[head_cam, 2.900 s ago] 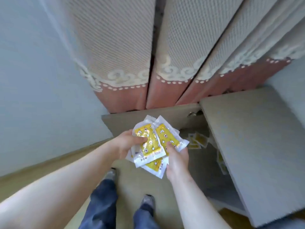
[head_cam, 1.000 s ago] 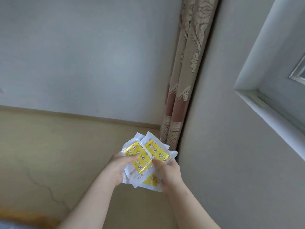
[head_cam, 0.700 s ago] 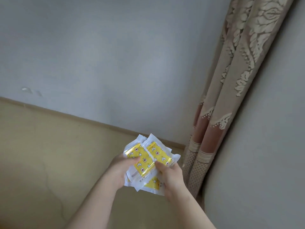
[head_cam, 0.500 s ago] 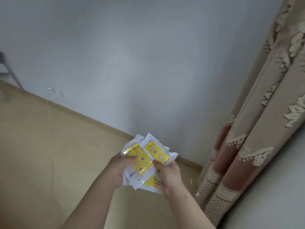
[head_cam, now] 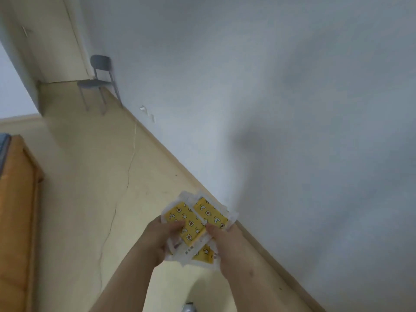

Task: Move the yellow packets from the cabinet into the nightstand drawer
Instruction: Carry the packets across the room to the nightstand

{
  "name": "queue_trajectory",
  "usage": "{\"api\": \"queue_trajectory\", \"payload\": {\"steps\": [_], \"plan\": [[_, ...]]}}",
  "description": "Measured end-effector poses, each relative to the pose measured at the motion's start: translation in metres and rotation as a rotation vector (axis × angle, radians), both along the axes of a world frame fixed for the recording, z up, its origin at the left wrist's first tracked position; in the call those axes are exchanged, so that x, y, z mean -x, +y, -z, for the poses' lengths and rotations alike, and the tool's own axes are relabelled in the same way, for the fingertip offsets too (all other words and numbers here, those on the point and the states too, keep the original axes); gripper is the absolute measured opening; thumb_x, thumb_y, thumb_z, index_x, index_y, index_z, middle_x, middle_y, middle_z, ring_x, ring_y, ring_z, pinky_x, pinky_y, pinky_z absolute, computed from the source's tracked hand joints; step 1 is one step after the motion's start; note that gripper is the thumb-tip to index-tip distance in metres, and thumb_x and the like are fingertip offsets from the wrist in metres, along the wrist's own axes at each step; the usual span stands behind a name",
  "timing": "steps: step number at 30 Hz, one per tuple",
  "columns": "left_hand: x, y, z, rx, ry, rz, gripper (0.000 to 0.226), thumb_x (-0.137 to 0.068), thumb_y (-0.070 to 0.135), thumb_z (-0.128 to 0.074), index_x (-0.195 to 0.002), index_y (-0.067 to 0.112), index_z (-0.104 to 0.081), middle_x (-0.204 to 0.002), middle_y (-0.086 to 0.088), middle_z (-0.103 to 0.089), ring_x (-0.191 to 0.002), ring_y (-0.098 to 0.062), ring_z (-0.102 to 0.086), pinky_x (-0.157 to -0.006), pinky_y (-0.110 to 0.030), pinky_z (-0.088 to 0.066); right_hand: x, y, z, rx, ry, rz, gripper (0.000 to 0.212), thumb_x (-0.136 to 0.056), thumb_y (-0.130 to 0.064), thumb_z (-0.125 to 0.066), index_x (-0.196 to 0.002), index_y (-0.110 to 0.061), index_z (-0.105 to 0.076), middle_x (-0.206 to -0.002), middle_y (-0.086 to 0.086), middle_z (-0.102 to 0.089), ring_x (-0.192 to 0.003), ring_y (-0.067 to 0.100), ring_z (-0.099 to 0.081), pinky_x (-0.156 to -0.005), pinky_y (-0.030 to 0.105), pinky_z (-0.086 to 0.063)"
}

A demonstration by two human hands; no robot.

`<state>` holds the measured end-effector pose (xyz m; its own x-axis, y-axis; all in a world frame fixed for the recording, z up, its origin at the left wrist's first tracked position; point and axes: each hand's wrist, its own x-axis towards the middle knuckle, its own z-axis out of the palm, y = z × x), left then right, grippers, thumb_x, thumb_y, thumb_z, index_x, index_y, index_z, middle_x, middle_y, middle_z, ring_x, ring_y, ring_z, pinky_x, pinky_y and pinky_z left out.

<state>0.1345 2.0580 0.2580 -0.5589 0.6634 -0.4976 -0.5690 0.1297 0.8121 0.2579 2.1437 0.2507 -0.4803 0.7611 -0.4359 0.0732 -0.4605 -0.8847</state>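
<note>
- Yellow packets (head_cam: 191, 224): fanned stack with white edges, held in the air between both hands, above the floor (head_cam: 85, 199), near the base of the wall (head_cam: 292, 109).
- Left hand (head_cam: 157, 239): grips the stack's left edge, thumb on top.
- Right hand (head_cam: 231, 246): grips the right edge, thumb on top.
- Orange wooden furniture (head_cam: 18, 210): far left, well apart from the hands.
- Grey chair (head_cam: 99, 79): against the wall, beside a door (head_cam: 56, 37).
- Floor: a wide strip runs between furniture and wall.

packets (head_cam: 182, 220): glossy clear plastic, yellow print inside
floor (head_cam: 85, 199): smooth, matt (cracked)
wall (head_cam: 292, 109): matt paint
chair (head_cam: 94, 84): metal legs
</note>
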Motion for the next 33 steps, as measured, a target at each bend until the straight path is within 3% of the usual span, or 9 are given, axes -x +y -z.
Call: {"api": "queue_trajectory", "payload": {"steps": [3, 6, 9, 15, 18, 22, 27, 31, 33], "plan": [[0.059, 0.046, 0.000, -0.006, 0.007, -0.045, 0.018, -0.086, -0.005, -0.059, -0.102, 0.003, -0.061, -0.098, -0.021, -0.069, -0.078, -0.032, -0.068, -0.057, -0.037, -0.057, 0.062, 0.051, -0.002, -0.038, -0.010, -0.029, 0.014, -0.087, -0.005, -0.061, -0.093, -0.018, -0.062, -0.095, 0.006, -0.069, -0.093, 0.028, -0.065, -0.083, 0.040, -0.054], [0.131, 0.094, -0.006, -0.012, 0.019, -0.077, 0.017, -0.086, -0.005, -0.059, -0.100, 0.003, -0.061, -0.099, -0.021, -0.069, -0.081, -0.033, -0.067, -0.058, -0.038, -0.058, 0.138, 0.102, -0.008, -0.054, 0.005, -0.067, 0.018, -0.088, -0.007, -0.060, -0.104, -0.016, -0.062, -0.097, 0.005, -0.068, -0.093, 0.026, -0.065, -0.078, 0.036, -0.053], [0.199, 0.130, -0.019, -0.025, 0.041, -0.100, 0.021, -0.086, -0.006, -0.058, -0.105, 0.000, -0.061, -0.103, -0.024, -0.068, -0.087, -0.037, -0.066, -0.072, -0.043, -0.056, 0.207, 0.143, -0.018, -0.066, 0.026, -0.107, 0.021, -0.088, -0.007, -0.060, -0.107, -0.017, -0.061, -0.099, 0.004, -0.068, -0.094, 0.024, -0.064, -0.072, 0.031, -0.052], [0.312, 0.171, -0.019, -0.003, 0.047, -0.198, 0.025, -0.086, -0.004, -0.057, -0.110, -0.002, -0.060, -0.107, -0.027, -0.067, -0.097, -0.043, -0.064, -0.082, -0.051, -0.053, 0.334, 0.199, -0.013, -0.020, 0.038, -0.254, 0.024, -0.087, -0.008, -0.058, -0.108, -0.019, -0.062, -0.102, 0.005, -0.069, -0.097, 0.028, -0.065, -0.089, 0.049, -0.053], [0.366, 0.186, -0.010, 0.034, 0.038, -0.274, 0.026, -0.085, -0.005, -0.058, -0.111, -0.002, -0.060, -0.107, -0.027, -0.066, -0.100, -0.045, -0.063, -0.087, -0.056, -0.050, 0.395, 0.220, -0.001, -0.010, 0.015, -0.318, 0.022, -0.087, -0.007, -0.059, -0.106, -0.018, -0.062, -0.101, 0.006, -0.068, -0.096, 0.028, -0.065, -0.089, 0.049, -0.052], [0.456, 0.219, 0.000, 0.037, 0.058, -0.372, 0.021, -0.086, -0.005, -0.057, -0.106, -0.001, -0.061, -0.103, -0.026, -0.068, -0.092, -0.042, -0.065, -0.082, -0.053, -0.053, 0.496, 0.261, 0.008, -0.052, 0.027, -0.444, 0.023, -0.087, -0.006, -0.059, -0.106, -0.017, -0.064, -0.098, 0.007, -0.069, -0.092, 0.026, -0.066, -0.084, 0.043, -0.055], [0.575, 0.271, -0.012, 0.014, 0.087, -0.462, 0.013, -0.087, -0.005, -0.056, -0.097, 0.002, -0.062, -0.085, -0.019, -0.073, -0.073, -0.034, -0.070, -0.061, -0.042, -0.058, 0.633, 0.323, -0.002, -0.131, 0.087, -0.573, 0.028, -0.086, -0.005, -0.058, -0.107, -0.022, -0.062, -0.096, 0.004, -0.069, -0.091, 0.021, -0.066, -0.081, 0.039, -0.055], [0.664, 0.286, -0.021, 0.033, 0.080, -0.608, 0.015, -0.087, -0.004, -0.057, -0.101, 0.003, -0.061, -0.094, -0.020, -0.071, -0.084, -0.036, -0.068, -0.062, -0.042, -0.058, 0.737, 0.341, -0.012, -0.157, 0.094, -0.661, 0.033, -0.084, -0.005, -0.059, -0.111, -0.024, -0.061, -0.099, 0.002, -0.069, -0.094, 0.020, -0.066, -0.086, 0.042, -0.055], [0.701, 0.286, -0.020, 0.034, 0.053, -0.672, 0.015, -0.088, -0.004, -0.057, -0.100, 0.004, -0.061, -0.098, -0.020, -0.070, -0.089, -0.037, -0.066, -0.067, -0.044, -0.056, 0.780, 0.342, -0.013, -0.127, 0.095, -0.710, 0.031, -0.085, -0.006, -0.060, -0.109, -0.024, -0.062, -0.100, 0.002, -0.069, -0.094, 0.019, -0.066, -0.081, 0.037, -0.056]]}}
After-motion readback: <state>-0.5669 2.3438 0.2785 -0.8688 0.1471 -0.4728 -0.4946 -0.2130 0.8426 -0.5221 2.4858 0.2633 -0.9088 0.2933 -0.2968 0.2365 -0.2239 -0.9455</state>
